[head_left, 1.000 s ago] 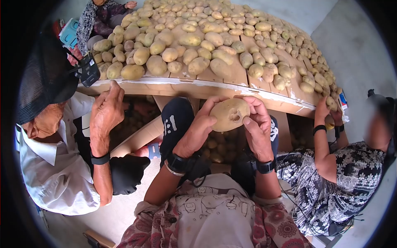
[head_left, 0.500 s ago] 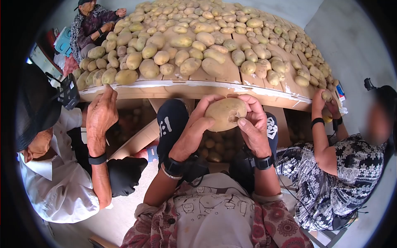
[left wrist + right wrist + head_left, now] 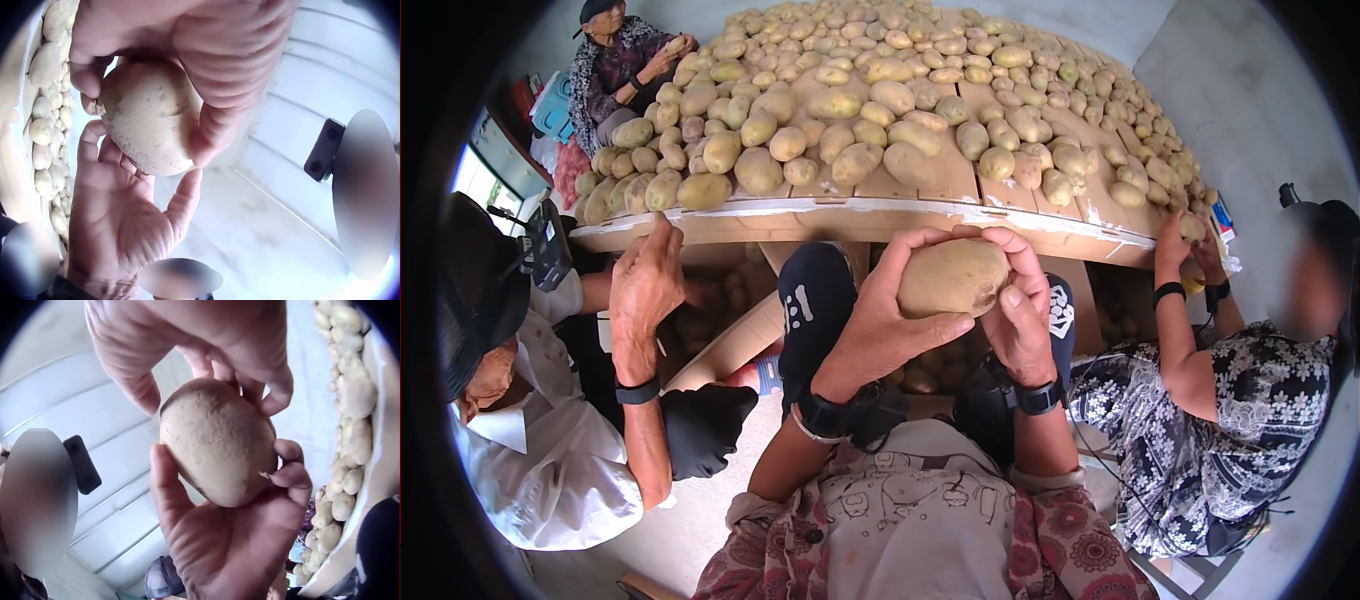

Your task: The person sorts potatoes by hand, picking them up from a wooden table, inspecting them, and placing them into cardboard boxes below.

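Both my hands hold one large pale potato in front of my chest, just below the table's near edge. My left hand cups it from the left and below, thumb across its underside. My right hand grips its right end, fingers curled over the top. The left wrist view shows the potato between my left hand and my right hand. In the right wrist view the potato sits between my right hand and left hand. Its skin looks smooth on the shown side.
A wooden table is heaped with several potatoes. A person in white sits at my left with a hand at the table edge. A person in a patterned dress sits at my right, another at the far left.
I have turned the potato in my hands: the holes that faced me a second ago have rolled out of sight. My left thumb has slid under it.
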### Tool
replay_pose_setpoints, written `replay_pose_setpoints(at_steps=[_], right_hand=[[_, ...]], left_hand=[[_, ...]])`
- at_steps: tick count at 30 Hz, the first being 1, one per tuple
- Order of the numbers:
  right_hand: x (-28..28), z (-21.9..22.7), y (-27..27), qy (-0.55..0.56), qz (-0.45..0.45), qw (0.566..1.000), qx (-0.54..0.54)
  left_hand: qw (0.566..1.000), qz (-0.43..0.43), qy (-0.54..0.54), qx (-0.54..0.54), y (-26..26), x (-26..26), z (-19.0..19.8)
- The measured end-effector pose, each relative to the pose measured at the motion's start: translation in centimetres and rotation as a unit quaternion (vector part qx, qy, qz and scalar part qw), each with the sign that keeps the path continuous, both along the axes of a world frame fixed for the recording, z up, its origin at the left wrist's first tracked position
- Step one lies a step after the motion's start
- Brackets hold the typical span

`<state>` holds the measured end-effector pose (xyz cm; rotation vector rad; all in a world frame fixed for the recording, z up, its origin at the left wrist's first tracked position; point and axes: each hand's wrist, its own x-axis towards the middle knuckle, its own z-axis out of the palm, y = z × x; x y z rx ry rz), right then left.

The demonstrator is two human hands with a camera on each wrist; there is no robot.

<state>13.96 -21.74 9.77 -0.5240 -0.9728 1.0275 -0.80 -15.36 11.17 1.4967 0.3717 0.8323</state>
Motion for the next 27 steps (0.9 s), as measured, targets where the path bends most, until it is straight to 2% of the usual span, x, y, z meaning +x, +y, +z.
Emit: replay_pose_setpoints(at_steps=[4, 6, 10, 13, 15, 19, 21, 24, 27], right_hand=[[0.3, -0.3, 0.1, -0.029, -0.019, 0.999, 0.003], [0.1, -0.3, 0.0, -0.072, -0.058, 0.996, 0.011], [-0.1, -0.2, -0.1, -0.112, -0.113, 0.987, 0.020], [0.1, -0.6, 0.2, -0.104, -0.119, 0.987, 0.016], [0.6, -0.9, 0.4, -0.094, -0.096, 0.991, 0.004], [0.6, -0.3, 0.3, -0.053, -0.036, 0.998, -0.027], [0.6, -0.5, 0.4, -0.059, -0.036, 0.997, -0.031], [0.9, -1.1, 0.7, -0.063, -0.037, 0.996, -0.041], [1.1, -1.9, 0.9, -0.062, -0.036, 0.996, -0.051]], left_hand=[[1.000, 0.004, -0.020, 0.002, 0.0, 0.3, -0.5], [0.999, -0.009, -0.039, -0.007, 0.0, 0.3, -0.6], [1.000, 0.005, -0.027, 0.006, 0.1, 0.5, -0.7], [1.000, 0.010, -0.001, 0.023, 0.2, 0.6, -0.8], [1.000, 0.008, 0.009, -0.019, 0.2, 0.6, -0.4], [0.999, 0.016, 0.005, -0.029, 0.4, 0.5, -0.7], [0.990, -0.007, -0.035, -0.133, 0.6, 0.5, -0.7], [0.992, -0.024, 0.011, -0.121, 1.0, 0.3, -0.1], [0.993, -0.020, 0.015, -0.114, 1.3, 0.5, -1.1]])
